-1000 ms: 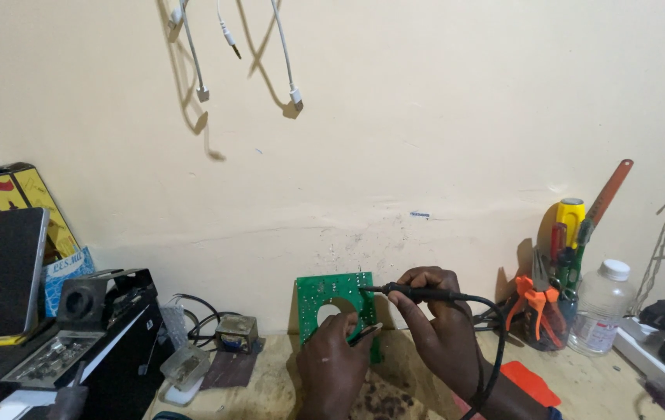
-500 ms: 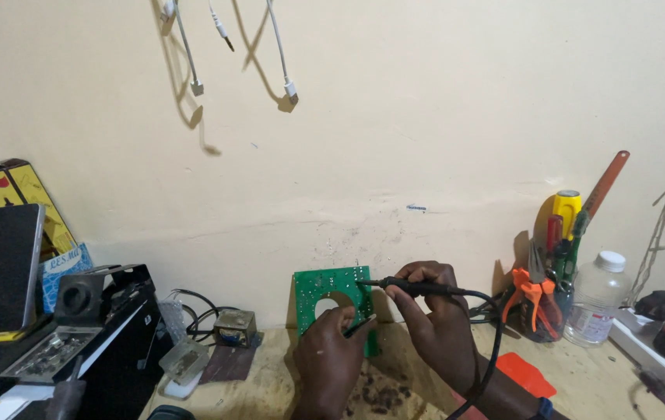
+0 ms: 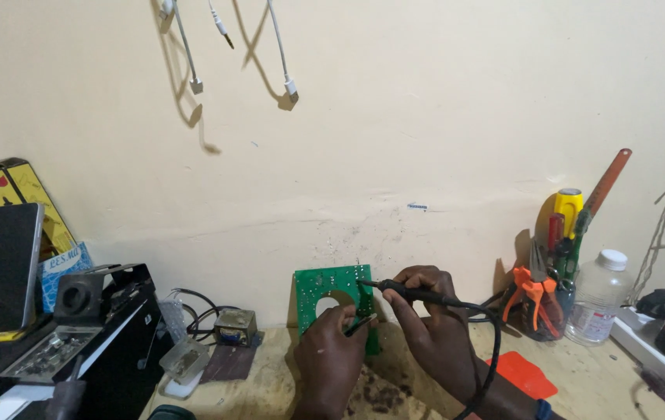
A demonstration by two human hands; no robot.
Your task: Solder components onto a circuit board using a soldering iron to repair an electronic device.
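Workbench (image 3: 581, 373) of pale, stained wood runs along a cream wall, with dark specks scattered near the person's wrists. Cables with small plugs (image 3: 289, 85) hang high on the wall, well above everything.

Standing upright at the far edge of the bench, against the wall, is a green circuit board (image 3: 332, 292) with a round hole in it. The left hand (image 3: 331, 358) is closed around the board's lower right part and also pinches a thin dark piece against it; what that piece is cannot be told. The right hand (image 3: 429, 327) is curled shut around a black soldering iron (image 3: 410, 294), whose tip points left and meets the board's right side. The iron's black cord (image 3: 492, 350) loops down past the right wrist toward the near edge.

On the left, a black machine (image 3: 107, 327) fills the near corner, with a dark phone (image 3: 5, 268) propped on it and a yellow box (image 3: 25, 198) behind. A small metal transformer (image 3: 235, 327) sits between the machine and the board. On the right, a tool cup (image 3: 550, 307) holds orange pliers and screwdrivers, just beside a clear plastic bottle (image 3: 597, 299). An orange flat piece (image 3: 523, 373) lies near the right forearm. A white power strip (image 3: 651, 342) lines the far right edge.

Open bench shows between the orange piece and the bottle.
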